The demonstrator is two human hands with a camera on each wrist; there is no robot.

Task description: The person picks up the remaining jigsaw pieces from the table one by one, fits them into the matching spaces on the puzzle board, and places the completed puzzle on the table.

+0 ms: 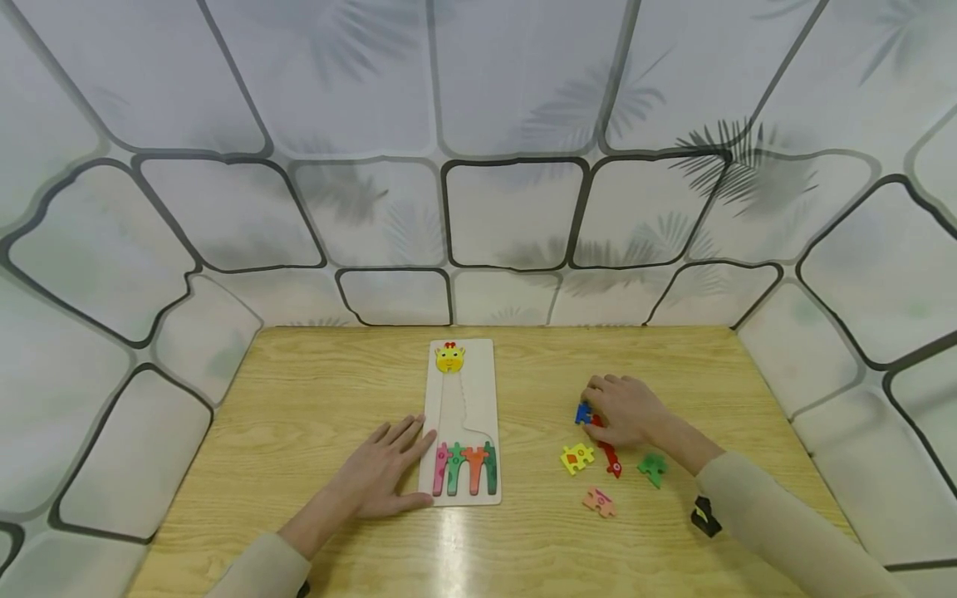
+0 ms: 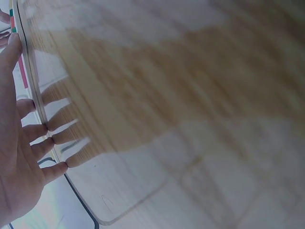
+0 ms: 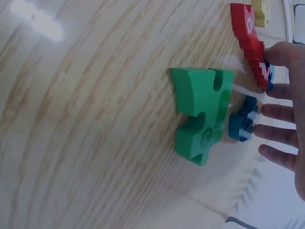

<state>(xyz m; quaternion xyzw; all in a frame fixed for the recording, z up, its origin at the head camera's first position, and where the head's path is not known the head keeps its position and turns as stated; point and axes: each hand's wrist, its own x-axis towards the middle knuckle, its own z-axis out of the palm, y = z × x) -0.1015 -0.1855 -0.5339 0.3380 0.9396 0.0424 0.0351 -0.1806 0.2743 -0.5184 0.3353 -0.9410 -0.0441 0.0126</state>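
Note:
My left hand (image 1: 389, 473) lies flat on the table with spread fingers, its thumb and fingertips at the left edge of a white puzzle board (image 1: 480, 399). A yellow giraffe head piece (image 1: 449, 359) and several coloured leg pieces (image 1: 474, 469) sit in the board. To the right, my right hand (image 1: 626, 411) has its thumb and forefinger around a blue puzzle piece (image 1: 583, 414). A red piece (image 3: 249, 36) lies right by the thumb. Under the other fingertips is a second dark blue piece (image 3: 244, 119), hidden by the hand in the head view.
Loose on the wooden table (image 1: 336, 365) lie a yellow piece (image 1: 577, 458), a pink-orange piece (image 1: 600, 502) and a green piece (image 1: 653, 469) marked with a number. Patterned white walls (image 1: 516, 212) close off the back and both sides.

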